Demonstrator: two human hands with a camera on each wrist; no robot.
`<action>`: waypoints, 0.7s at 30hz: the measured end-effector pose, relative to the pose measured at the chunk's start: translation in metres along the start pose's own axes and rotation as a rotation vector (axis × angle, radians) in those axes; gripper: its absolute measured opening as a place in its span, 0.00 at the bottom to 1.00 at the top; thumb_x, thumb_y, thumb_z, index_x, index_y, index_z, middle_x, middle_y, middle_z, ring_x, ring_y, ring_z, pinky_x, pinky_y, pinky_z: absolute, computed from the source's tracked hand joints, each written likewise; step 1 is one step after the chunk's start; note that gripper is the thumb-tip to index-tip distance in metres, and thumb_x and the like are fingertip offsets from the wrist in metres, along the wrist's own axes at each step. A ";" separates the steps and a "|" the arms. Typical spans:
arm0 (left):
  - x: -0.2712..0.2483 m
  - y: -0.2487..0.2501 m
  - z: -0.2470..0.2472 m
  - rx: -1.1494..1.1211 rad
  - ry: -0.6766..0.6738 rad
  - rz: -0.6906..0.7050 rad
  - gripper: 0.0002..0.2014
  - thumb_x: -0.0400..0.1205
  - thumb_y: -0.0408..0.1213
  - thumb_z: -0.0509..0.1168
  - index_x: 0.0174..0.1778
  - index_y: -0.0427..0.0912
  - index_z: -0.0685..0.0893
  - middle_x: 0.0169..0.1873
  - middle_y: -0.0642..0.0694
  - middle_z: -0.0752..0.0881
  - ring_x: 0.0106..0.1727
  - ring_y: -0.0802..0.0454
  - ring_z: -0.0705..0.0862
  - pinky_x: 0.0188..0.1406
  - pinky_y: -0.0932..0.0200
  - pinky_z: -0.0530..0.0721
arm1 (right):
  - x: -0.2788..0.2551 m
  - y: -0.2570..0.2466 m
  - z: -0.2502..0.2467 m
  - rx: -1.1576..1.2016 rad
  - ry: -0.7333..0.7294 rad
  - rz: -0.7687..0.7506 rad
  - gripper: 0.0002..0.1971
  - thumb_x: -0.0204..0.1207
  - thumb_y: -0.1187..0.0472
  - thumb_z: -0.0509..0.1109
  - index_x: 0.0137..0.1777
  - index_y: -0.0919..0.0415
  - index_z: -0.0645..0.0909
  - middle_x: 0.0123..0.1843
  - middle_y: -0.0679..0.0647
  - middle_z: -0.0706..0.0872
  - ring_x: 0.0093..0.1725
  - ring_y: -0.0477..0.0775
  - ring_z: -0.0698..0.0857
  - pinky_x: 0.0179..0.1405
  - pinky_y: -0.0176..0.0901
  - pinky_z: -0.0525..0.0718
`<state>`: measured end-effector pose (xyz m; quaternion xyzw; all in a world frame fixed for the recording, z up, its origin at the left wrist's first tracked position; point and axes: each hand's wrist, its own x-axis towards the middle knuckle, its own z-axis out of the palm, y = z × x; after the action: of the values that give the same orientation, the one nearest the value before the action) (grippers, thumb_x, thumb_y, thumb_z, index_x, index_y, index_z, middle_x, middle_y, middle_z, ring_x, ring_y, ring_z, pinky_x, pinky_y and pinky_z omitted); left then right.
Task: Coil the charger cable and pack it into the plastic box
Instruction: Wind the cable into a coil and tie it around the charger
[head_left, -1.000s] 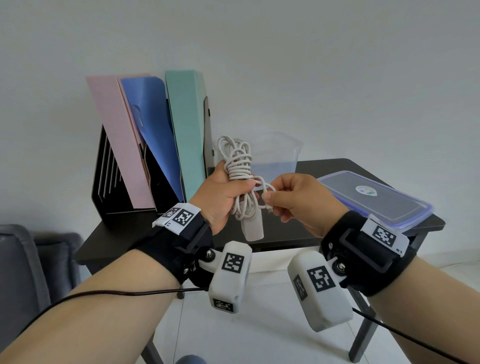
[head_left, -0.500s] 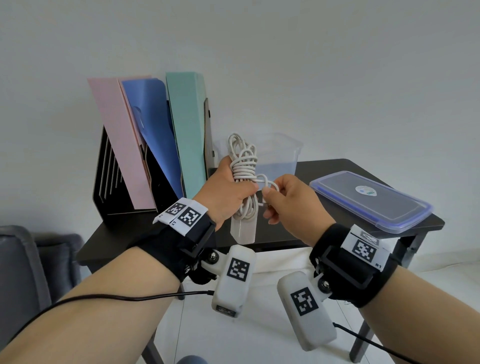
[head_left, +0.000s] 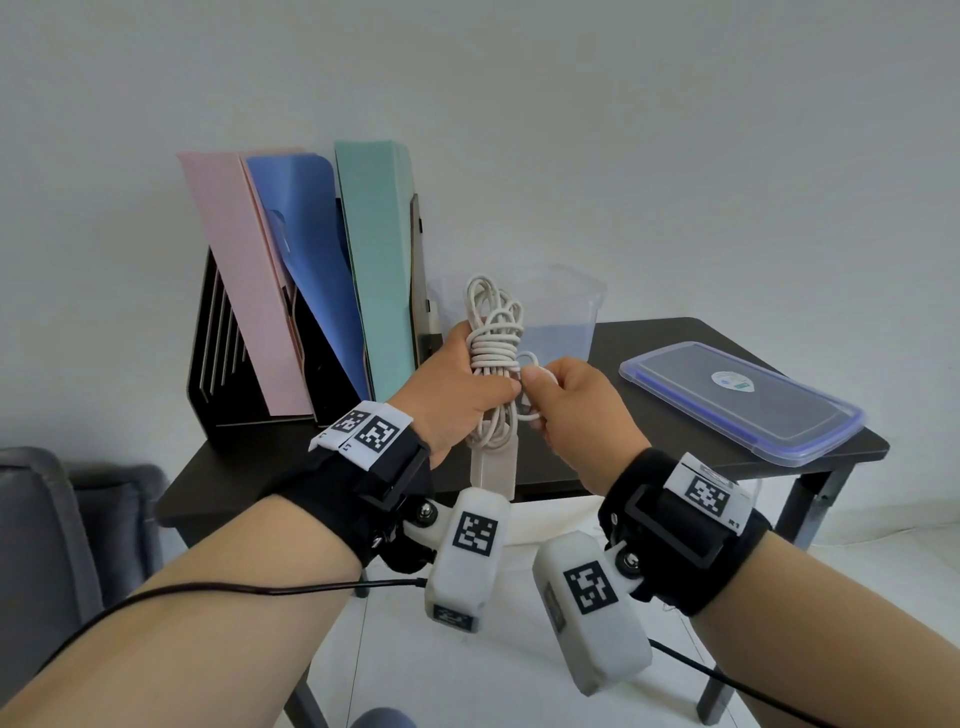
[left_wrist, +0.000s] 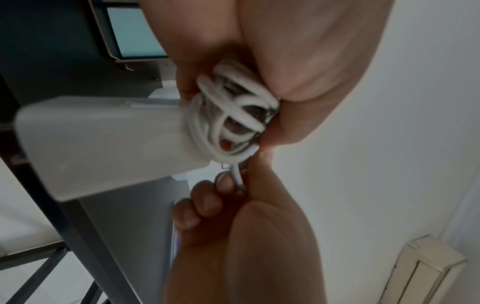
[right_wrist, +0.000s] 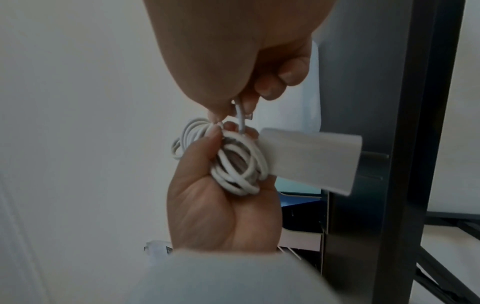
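The white charger cable (head_left: 493, 332) is wound into an upright bundle, with several turns wrapped round its middle. My left hand (head_left: 457, 395) grips that bundle in front of the table. The white charger block (head_left: 494, 470) hangs below the fist; it also shows in the left wrist view as the charger block (left_wrist: 103, 144) and in the right wrist view as the charger block (right_wrist: 311, 160). My right hand (head_left: 571, 405) pinches the loose cable end (left_wrist: 237, 176) beside the bundle, seen too as the cable end (right_wrist: 240, 115). The clear plastic box (head_left: 561, 317) stands open behind the hands.
The box's blue-rimmed lid (head_left: 737, 400) lies flat on the right of the dark table (head_left: 649, 343). A black file rack with pink, blue and green folders (head_left: 311, 291) stands at the back left. A grey chair (head_left: 57, 519) is at the lower left.
The right hand has moved left and closed in on the bundle, taking up the slack in the loose end. The left hand has raised the bundle slightly.
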<state>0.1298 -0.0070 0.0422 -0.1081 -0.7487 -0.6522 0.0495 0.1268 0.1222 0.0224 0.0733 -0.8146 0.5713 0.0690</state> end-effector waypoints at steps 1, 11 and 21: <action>0.000 -0.001 0.000 -0.029 0.015 -0.005 0.20 0.69 0.29 0.69 0.50 0.56 0.75 0.41 0.46 0.81 0.44 0.49 0.81 0.52 0.50 0.82 | 0.001 0.001 -0.001 -0.021 -0.002 -0.016 0.15 0.79 0.49 0.62 0.41 0.60 0.74 0.31 0.54 0.78 0.30 0.50 0.74 0.34 0.47 0.77; 0.007 -0.001 0.004 -0.465 0.140 -0.072 0.16 0.78 0.18 0.60 0.49 0.44 0.80 0.36 0.41 0.83 0.37 0.47 0.84 0.39 0.54 0.84 | 0.001 0.007 -0.018 0.388 -0.152 -0.003 0.05 0.78 0.67 0.68 0.43 0.58 0.76 0.29 0.55 0.80 0.26 0.49 0.77 0.28 0.39 0.81; 0.013 0.000 -0.003 -0.632 0.183 -0.081 0.12 0.80 0.21 0.56 0.45 0.40 0.80 0.23 0.43 0.86 0.25 0.50 0.85 0.27 0.62 0.85 | 0.000 0.007 -0.021 0.888 -0.302 0.113 0.14 0.83 0.70 0.55 0.46 0.65 0.83 0.27 0.53 0.82 0.25 0.46 0.79 0.28 0.35 0.82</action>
<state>0.1168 -0.0089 0.0450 -0.0291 -0.5056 -0.8605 0.0545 0.1260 0.1447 0.0231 0.1335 -0.4951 0.8502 -0.1195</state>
